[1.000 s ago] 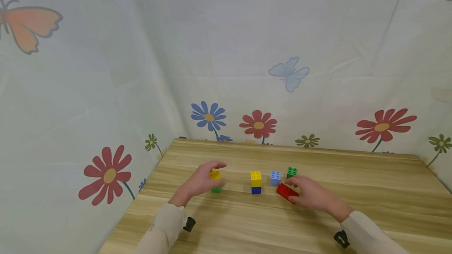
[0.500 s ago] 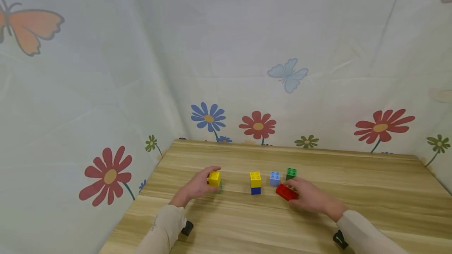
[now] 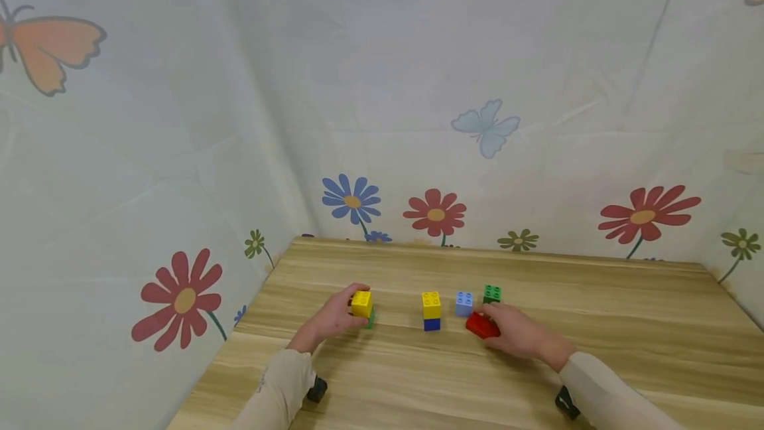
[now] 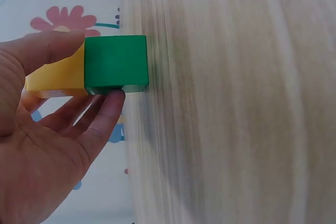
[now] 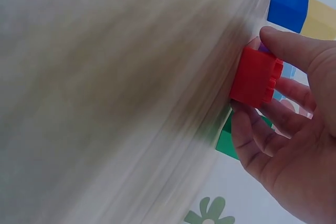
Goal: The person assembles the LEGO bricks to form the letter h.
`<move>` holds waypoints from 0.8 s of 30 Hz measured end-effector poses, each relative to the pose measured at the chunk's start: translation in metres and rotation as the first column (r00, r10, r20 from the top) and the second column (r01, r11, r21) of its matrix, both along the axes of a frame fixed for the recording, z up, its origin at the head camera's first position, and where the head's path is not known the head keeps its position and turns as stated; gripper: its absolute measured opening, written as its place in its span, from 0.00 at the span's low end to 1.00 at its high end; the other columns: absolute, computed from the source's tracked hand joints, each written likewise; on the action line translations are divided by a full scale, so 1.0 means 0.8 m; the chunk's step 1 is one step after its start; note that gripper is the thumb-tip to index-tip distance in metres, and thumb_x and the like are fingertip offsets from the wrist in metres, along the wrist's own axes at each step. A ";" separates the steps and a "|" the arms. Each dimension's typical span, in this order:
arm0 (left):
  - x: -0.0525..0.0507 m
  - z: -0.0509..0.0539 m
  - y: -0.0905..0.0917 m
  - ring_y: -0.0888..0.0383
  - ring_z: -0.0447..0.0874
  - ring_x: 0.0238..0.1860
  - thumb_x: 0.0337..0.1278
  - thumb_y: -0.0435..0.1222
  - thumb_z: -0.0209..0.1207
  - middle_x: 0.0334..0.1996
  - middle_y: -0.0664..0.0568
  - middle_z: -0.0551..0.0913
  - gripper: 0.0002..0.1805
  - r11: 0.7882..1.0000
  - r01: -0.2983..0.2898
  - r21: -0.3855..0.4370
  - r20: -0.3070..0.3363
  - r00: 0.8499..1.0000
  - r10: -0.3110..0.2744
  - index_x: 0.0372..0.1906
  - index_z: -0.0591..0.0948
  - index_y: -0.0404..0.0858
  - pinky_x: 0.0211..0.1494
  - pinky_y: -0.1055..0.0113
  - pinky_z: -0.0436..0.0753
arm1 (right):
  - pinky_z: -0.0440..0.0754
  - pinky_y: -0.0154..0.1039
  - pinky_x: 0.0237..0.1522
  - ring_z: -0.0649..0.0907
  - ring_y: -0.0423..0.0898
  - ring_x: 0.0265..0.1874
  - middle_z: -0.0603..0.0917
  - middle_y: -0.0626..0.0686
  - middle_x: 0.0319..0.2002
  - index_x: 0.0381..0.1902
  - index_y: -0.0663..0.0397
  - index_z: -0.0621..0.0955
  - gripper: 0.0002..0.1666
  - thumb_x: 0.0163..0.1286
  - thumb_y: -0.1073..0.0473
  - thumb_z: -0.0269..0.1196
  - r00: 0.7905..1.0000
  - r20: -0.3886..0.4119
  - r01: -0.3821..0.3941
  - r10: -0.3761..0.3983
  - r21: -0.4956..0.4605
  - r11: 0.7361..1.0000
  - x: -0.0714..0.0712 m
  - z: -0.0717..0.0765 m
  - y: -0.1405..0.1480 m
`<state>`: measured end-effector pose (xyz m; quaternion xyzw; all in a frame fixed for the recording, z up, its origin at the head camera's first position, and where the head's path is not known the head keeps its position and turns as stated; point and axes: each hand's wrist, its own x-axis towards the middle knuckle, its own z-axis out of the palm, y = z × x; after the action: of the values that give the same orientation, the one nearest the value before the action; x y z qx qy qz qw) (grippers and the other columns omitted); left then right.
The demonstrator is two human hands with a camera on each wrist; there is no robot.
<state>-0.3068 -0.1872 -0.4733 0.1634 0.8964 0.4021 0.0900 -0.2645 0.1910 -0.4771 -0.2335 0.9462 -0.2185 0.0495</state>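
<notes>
My left hand [image 3: 333, 317] grips a small stack, a yellow toy brick [image 3: 361, 304] on top of a green one [image 4: 116, 62]. In the left wrist view the thumb lies along the yellow brick and a fingertip touches the green brick's side. My right hand [image 3: 516, 332] holds a long red brick [image 3: 481, 326] at the table's right middle, thumb on one side and fingers on the other. The fingers hide part of it. Between the hands stands another stack, a yellow brick [image 3: 431, 305] on a dark blue one [image 3: 432, 324].
Just behind the red brick sit a light blue brick [image 3: 464, 304] and a dark green brick [image 3: 492, 294]. All of this is on a wood-grain table [image 3: 382, 383]. A white curtain [image 3: 382, 85] printed with flowers and butterflies hangs behind and to the left.
The left hand has closed round the yellow and green stack, which has turned slightly. My right thumb and fingers have closed on the red brick, which has shifted slightly left.
</notes>
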 end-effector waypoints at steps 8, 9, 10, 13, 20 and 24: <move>0.002 -0.005 0.004 0.48 0.75 0.52 0.54 0.28 0.62 0.50 0.46 0.76 0.22 0.998 0.023 0.053 -0.041 0.999 -0.021 0.55 0.71 0.37 0.55 0.51 0.74 | 0.75 0.50 0.51 0.76 0.46 0.45 0.78 0.51 0.52 0.58 0.55 0.74 0.31 0.58 0.58 0.70 0.999 0.016 0.037 -0.037 0.006 0.999 -0.004 -0.005 -0.005; 0.002 -0.005 0.005 0.48 0.74 0.52 0.55 0.29 0.62 0.50 0.47 0.76 0.22 0.998 0.030 0.049 -0.038 0.999 -0.028 0.55 0.72 0.37 0.56 0.52 0.73 | 0.75 0.50 0.52 0.76 0.46 0.45 0.78 0.51 0.52 0.58 0.55 0.74 0.31 0.58 0.58 0.70 0.999 0.014 0.038 -0.038 0.006 0.999 -0.004 -0.006 -0.004; 0.004 -0.004 0.006 0.48 0.74 0.53 0.56 0.29 0.62 0.51 0.47 0.76 0.21 0.998 0.040 0.045 -0.034 0.999 -0.039 0.55 0.71 0.38 0.56 0.52 0.73 | 0.75 0.50 0.52 0.76 0.46 0.45 0.78 0.52 0.52 0.58 0.56 0.74 0.31 0.58 0.58 0.70 0.999 0.013 0.035 -0.035 0.003 0.999 -0.004 -0.006 -0.004; 0.010 -0.002 0.010 0.48 0.74 0.54 0.58 0.32 0.61 0.51 0.48 0.76 0.21 0.997 0.067 0.041 -0.017 0.998 -0.067 0.56 0.71 0.38 0.57 0.51 0.72 | 0.74 0.51 0.52 0.76 0.47 0.46 0.78 0.52 0.52 0.58 0.57 0.73 0.30 0.59 0.59 0.69 1.000 0.008 0.022 -0.022 -0.011 1.000 -0.003 -0.007 -0.001; 0.024 0.002 0.027 0.51 0.75 0.50 0.58 0.34 0.62 0.46 0.52 0.77 0.19 0.989 0.141 0.039 -0.023 0.990 -0.140 0.52 0.72 0.40 0.53 0.54 0.74 | 0.75 0.52 0.50 0.76 0.49 0.47 0.77 0.55 0.52 0.58 0.58 0.74 0.28 0.60 0.62 0.67 0.999 -0.037 -0.025 0.023 -0.062 0.998 0.003 -0.001 0.006; 0.032 0.003 0.041 0.54 0.76 0.49 0.57 0.36 0.63 0.45 0.55 0.78 0.19 0.985 0.171 0.032 -0.015 0.985 -0.171 0.52 0.72 0.42 0.52 0.56 0.75 | 0.75 0.52 0.49 0.76 0.50 0.47 0.77 0.56 0.53 0.58 0.59 0.74 0.28 0.60 0.62 0.67 0.998 -0.051 -0.030 0.027 -0.070 0.997 0.007 0.006 0.006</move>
<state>-0.2815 -0.1543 -0.4708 0.2439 0.8728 0.4067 0.1158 -0.2592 0.1959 -0.4726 -0.2540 0.9354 -0.2450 0.0208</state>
